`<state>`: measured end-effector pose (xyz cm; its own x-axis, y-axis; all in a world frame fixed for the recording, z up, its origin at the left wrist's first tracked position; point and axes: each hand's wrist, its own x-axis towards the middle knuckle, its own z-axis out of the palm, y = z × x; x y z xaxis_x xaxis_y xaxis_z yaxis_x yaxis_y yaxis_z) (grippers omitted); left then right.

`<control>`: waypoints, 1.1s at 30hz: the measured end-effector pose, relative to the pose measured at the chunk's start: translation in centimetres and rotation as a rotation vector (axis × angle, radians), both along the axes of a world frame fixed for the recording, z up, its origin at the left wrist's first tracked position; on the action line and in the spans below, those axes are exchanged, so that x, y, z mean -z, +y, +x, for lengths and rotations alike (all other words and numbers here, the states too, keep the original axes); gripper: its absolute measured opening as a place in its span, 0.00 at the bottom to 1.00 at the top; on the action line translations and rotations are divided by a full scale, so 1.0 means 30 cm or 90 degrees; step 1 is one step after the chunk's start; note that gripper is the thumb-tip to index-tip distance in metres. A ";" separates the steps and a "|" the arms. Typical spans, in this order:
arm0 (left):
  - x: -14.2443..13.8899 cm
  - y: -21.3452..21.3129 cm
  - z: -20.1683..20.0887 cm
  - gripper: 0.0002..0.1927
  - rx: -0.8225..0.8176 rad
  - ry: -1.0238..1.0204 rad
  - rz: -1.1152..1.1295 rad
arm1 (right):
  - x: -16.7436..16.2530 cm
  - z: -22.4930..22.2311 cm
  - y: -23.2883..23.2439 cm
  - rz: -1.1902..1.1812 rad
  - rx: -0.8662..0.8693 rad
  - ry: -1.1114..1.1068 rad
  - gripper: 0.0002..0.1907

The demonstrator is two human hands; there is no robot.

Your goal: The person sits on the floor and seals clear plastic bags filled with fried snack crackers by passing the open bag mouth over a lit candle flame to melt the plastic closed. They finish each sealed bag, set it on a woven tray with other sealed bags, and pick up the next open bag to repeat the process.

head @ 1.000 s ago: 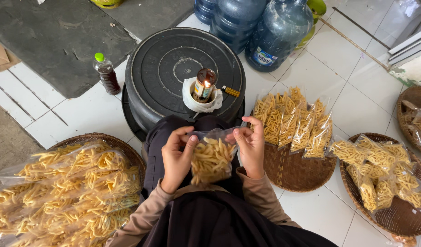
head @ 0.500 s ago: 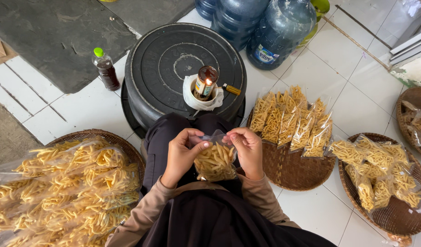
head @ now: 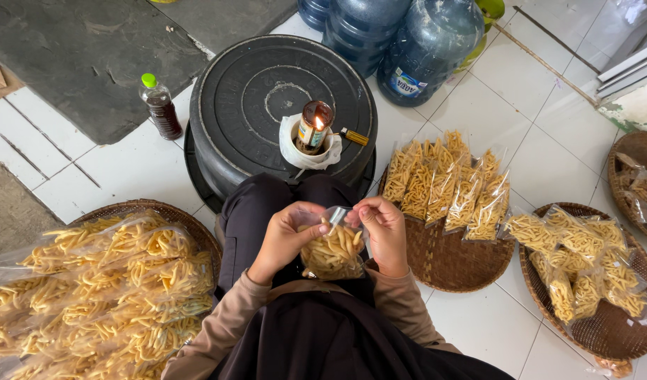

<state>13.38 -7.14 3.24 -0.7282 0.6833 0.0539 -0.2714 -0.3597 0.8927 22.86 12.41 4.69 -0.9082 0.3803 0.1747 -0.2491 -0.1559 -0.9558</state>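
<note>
- White tiled floor with a grey mat at the top left; an upturned black tub serves as a low table.
- Far left: a woven tray heaped with loosely bagged yellow snack sticks, seemingly not yet sealed.
- Left hand pinches the top left edge of a small clear bag of sticks, held over the lap.
- A lit oil lamp burns on the tub just above.
- Right hand grips the bag's top right edge, fingers closed.
- Right: two trays hold finished packets, so a good share looks done.
</note>
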 end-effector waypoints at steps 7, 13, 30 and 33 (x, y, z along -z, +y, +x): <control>0.039 0.005 0.035 0.05 -0.088 0.053 -0.050 | -0.101 -0.002 -0.069 0.157 0.124 0.021 0.07; -0.051 -0.002 0.068 0.12 -0.112 0.223 -0.148 | -0.325 0.054 -0.080 0.814 0.138 0.104 0.14; -0.190 -0.010 0.089 0.15 -0.113 0.306 -0.141 | -0.429 0.031 -0.016 0.926 -0.043 0.027 0.22; -0.199 -0.015 0.089 0.15 -0.129 0.298 -0.161 | -0.425 0.021 -0.014 0.971 -0.043 -0.027 0.19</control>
